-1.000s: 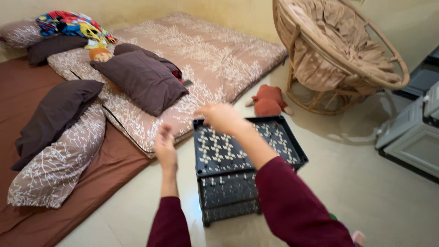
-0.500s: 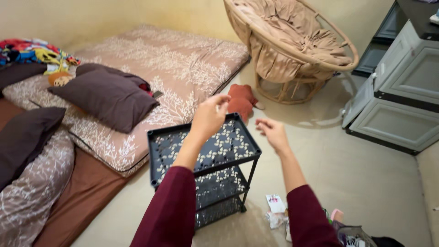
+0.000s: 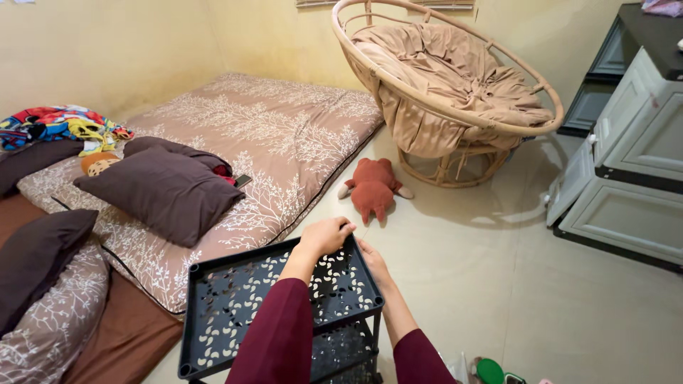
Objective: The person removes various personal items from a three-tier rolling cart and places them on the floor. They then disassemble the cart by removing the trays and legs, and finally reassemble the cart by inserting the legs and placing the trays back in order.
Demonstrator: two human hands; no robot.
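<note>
My hands drop from mid-air onto the black shelf rack (image 3: 281,306): my left hand (image 3: 326,237) now curls over the far rim of its top tray, and my right hand (image 3: 373,260) touches the far right corner just beside it. The rack sits lower and closer in my view than before.
</note>
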